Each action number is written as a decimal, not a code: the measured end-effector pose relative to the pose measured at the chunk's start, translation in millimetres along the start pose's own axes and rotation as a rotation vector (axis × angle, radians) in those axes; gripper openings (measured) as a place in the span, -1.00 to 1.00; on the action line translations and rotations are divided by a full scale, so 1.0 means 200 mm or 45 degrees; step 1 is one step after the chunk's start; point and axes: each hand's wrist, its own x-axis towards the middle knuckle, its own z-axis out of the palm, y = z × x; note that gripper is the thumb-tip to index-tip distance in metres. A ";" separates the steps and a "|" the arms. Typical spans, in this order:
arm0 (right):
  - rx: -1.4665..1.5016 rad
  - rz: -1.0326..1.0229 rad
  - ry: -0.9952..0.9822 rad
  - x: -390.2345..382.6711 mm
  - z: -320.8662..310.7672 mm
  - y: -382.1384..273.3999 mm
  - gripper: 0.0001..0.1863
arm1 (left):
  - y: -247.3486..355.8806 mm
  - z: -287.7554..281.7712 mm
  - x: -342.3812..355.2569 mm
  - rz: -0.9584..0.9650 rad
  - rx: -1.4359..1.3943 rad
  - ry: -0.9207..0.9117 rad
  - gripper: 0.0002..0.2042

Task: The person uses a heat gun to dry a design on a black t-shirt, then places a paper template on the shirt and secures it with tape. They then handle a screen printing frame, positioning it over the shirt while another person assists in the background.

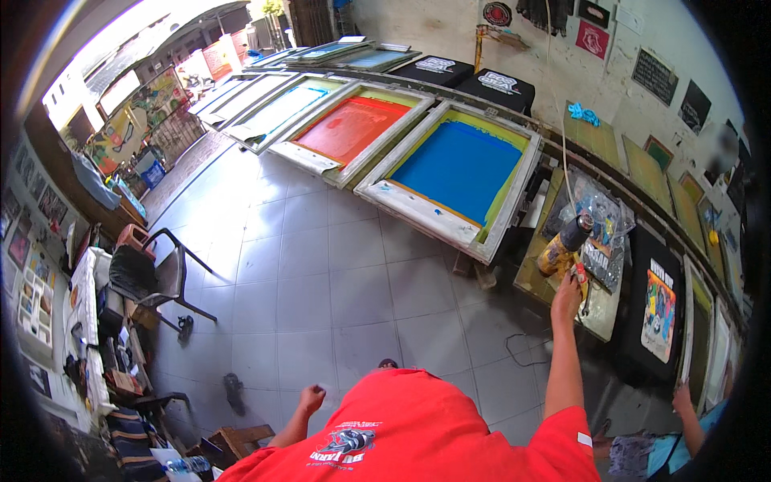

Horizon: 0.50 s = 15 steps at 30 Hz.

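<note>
My right hand [567,291] is closed on the handle of a yellow heat gun with a black upper end [554,255], over a worktop [530,285] at the right. Beside the gun lie a clear plastic bag with printed items [602,257] and a black platen [634,321] bearing a colourful printed design. My left hand [312,398] hangs low over the tiled floor, fingers curled, with nothing visible in them. The red shirt [401,434] on my body fills the bottom middle.
Screen frames with blue [454,165] and red [345,128] ink line the long bench. A chair [165,277] and cluttered shelving [100,313] stand left. A cord [522,361] lies on the floor. A co-worker's hand [681,394] grips a frame at lower right.
</note>
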 end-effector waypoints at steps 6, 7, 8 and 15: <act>0.559 0.138 0.236 0.00 0.08 0.06 -0.73 | 0.46 -0.38 0.37 0.367 -0.071 -0.003 -0.79; 0.319 0.027 0.187 -0.01 0.07 0.06 -0.72 | 0.55 -0.44 0.36 0.383 -0.056 -0.003 -0.82; 0.269 0.030 0.219 0.00 0.14 0.07 -0.69 | 0.51 -0.46 0.44 0.374 0.014 0.002 -0.85; 0.142 0.071 0.159 -0.01 0.06 0.03 -0.65 | 0.21 -0.37 0.68 0.486 0.015 -0.202 -0.82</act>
